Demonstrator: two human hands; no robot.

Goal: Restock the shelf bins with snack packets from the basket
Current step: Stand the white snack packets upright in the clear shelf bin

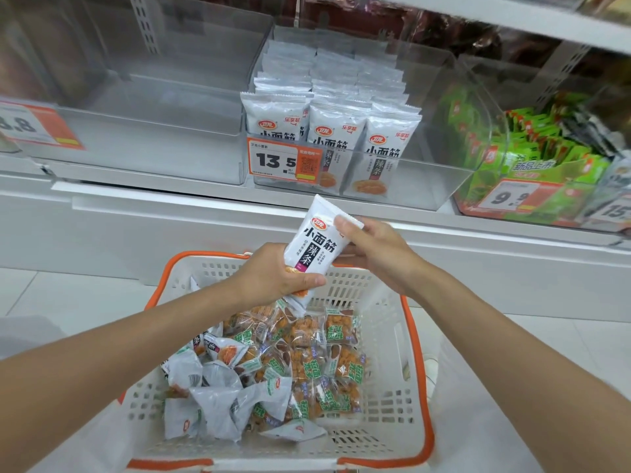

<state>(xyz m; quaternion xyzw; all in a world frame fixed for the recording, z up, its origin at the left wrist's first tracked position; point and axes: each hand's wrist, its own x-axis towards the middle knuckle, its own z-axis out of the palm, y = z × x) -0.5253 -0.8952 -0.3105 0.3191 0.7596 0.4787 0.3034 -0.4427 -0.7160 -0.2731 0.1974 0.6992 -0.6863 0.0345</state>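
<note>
Hidden or unclear:
- The near rim of the basket point(382, 339) is cut off by the lower frame edge.
- The loose packets point(307, 353) piled in the basket overlap; their print is too small to be read. White ones and clear ones with green labels can be told apart.
- The upper shelf above and beyond the basket is blurred, and its dark goods cannot be identified.
- The price tag point(30, 126) beyond the basket to the left is cut by the frame edge; only ".8" is legible.
- The tag at the far right edge is also cut off; "15" is made out.

Held item:
- One white snack packet point(316, 247) is held upright and slightly tilted, above the far rim of the basket and below the shelf bins.
- The lower end of the snack packet is gripped by the left hand point(273, 278), thumb curled across the front.
- Its upper right edge is pinched by the right hand point(372, 249), fingers bent round the side.

Writing:
- The held packet is printed "小面筋" and "辣条", under a red oval "卫龙" logo.
- The same print is seen on the rows of white packets point(336, 131) standing in the clear middle bin point(426, 189), directly beyond the basket.
- An orange tag point(283, 161) on the front of the middle bin reads "13.5"
- The clear bin point(146, 131) beyond the basket to the left is seen without stock.
- Beyond the basket to the right, green packets point(532, 148) are stocked; "新品上市" and a "9.9" tag point(512, 196) are read there
</note>
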